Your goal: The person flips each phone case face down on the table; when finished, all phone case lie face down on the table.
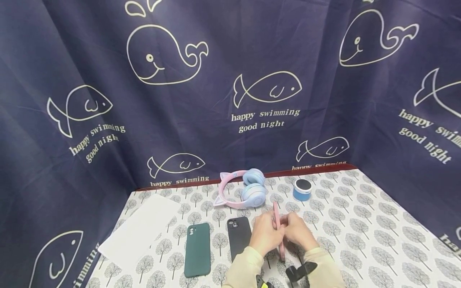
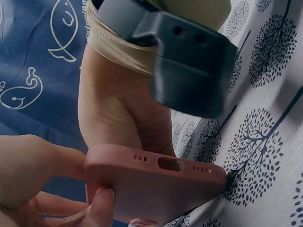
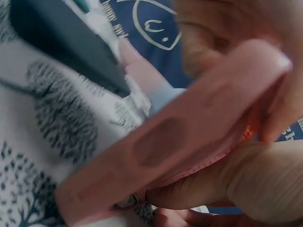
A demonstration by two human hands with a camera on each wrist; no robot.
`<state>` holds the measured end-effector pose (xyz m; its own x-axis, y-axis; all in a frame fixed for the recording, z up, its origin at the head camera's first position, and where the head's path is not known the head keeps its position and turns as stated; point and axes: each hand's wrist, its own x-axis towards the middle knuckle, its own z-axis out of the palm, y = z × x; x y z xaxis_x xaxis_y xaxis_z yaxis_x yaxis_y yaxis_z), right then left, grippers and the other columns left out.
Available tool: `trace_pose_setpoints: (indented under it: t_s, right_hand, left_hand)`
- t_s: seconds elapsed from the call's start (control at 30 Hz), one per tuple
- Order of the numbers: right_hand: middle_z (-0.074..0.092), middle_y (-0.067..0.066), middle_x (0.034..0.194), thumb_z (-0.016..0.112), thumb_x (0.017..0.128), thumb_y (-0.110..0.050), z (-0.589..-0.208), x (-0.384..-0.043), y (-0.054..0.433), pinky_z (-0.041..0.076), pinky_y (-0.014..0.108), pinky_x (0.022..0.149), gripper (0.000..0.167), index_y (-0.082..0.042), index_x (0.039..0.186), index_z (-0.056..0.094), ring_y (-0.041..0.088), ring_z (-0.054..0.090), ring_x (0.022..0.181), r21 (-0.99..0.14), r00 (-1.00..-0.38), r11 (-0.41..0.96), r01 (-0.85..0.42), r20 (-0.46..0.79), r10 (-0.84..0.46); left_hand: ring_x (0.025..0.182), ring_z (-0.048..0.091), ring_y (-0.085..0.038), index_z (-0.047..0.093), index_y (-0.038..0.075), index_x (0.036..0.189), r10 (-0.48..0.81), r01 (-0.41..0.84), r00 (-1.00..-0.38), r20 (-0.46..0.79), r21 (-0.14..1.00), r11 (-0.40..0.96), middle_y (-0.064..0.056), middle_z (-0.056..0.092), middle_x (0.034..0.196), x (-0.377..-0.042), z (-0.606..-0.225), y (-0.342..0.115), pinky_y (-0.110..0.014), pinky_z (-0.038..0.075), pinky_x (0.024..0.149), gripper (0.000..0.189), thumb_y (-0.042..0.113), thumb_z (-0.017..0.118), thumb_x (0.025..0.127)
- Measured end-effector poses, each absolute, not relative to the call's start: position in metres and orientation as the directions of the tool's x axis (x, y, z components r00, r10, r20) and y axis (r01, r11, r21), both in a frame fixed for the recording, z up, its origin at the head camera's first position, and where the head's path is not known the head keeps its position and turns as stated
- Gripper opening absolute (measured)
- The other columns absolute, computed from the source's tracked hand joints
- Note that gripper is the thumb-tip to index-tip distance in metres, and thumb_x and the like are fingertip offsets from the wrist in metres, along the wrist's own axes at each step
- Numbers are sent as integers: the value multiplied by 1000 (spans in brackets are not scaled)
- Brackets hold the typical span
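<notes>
A pink phone case (image 1: 277, 216) stands tilted on its edge between my two hands, low over the table. My left hand (image 1: 265, 235) grips it from the left, and my right hand (image 1: 297, 231) holds it from the right. In the left wrist view the case's port end (image 2: 156, 163) shows a slot and small holes, with a left thumb (image 2: 100, 208) against its face. In the right wrist view the case (image 3: 189, 123) runs diagonally, with right fingers (image 3: 199, 184) at its open side. A black phone case (image 1: 238, 236) lies partly behind my left hand.
A dark green phone case (image 1: 197, 250) and a white sheet (image 1: 140, 232) lie to the left. Behind my hands are pink and blue cat-ear headphones (image 1: 230, 204) and a small blue round speaker (image 1: 302, 191). A navy curtain (image 1: 223, 132) hangs behind the tree-patterned tablecloth (image 1: 392, 236).
</notes>
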<state>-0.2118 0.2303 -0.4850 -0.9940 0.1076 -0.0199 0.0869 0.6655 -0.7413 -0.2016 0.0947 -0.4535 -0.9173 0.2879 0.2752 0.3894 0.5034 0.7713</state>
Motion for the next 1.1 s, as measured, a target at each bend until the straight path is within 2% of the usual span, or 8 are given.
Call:
trace_pose_setpoints:
  t_s: [0.3,0.47,0.57,0.77,0.83,0.9,1.0,1.1]
  right_hand:
    - [66,4,77,75,77,-9,-485,-213,229,51,42,71,27,1,101,72,22,60,71,-692,-993,717,87,-6,114]
    - [68,6,83,73,77,-7,-485,-213,229,52,46,74,30,1,106,72,24,63,76,-685,-995,725,75,0,103]
    - [69,7,82,72,77,-4,-485,-213,229,52,44,71,32,3,108,71,24,63,75,-684,-996,727,61,10,93]
    - [66,6,78,68,73,4,-470,-206,231,51,34,60,36,8,109,68,19,60,66,-715,-998,698,38,6,60]
    - [66,7,77,64,75,6,-461,-202,232,51,33,58,32,9,107,68,19,60,64,-721,-998,693,30,12,57]
    - [66,8,75,61,82,4,-451,-198,232,50,33,56,23,9,103,69,19,60,63,-732,-998,681,30,20,65]
    - [64,8,70,60,94,-7,-440,-193,231,50,33,54,17,4,96,72,19,60,60,-765,-997,642,45,7,78]
    - [64,4,66,65,94,-21,-434,-191,228,48,33,55,22,-3,87,76,18,58,59,-762,-997,646,49,5,81]
  left_hand:
    - [51,43,-4,63,11,77,321,406,-907,274,771,490,10,49,56,-203,-455,93,-20,37,50,10,8,72,78]
    - [50,43,-3,66,9,83,315,383,-915,251,784,489,11,50,55,-202,-454,92,-20,38,50,8,9,74,79]
    - [49,43,-4,69,6,87,310,381,-917,251,785,490,10,50,54,-201,-452,91,-20,38,49,11,10,74,79]
    - [51,43,-4,68,8,86,304,368,-922,239,788,493,9,48,55,-201,-451,90,-21,38,51,13,15,77,80]
    - [49,42,-5,69,8,87,301,362,-924,235,793,490,9,48,56,-202,-452,90,-21,38,50,11,15,76,81]
    - [48,42,-4,71,4,93,297,358,-926,235,795,489,8,48,56,-202,-453,90,-21,38,48,13,11,72,82]
    - [45,46,-3,71,-1,106,296,341,-930,219,818,463,8,51,57,-203,-456,90,-21,40,45,23,2,63,85]
    - [42,52,-3,69,-5,114,311,291,-935,170,868,401,6,54,58,-204,-460,90,-21,45,41,34,-8,53,85]
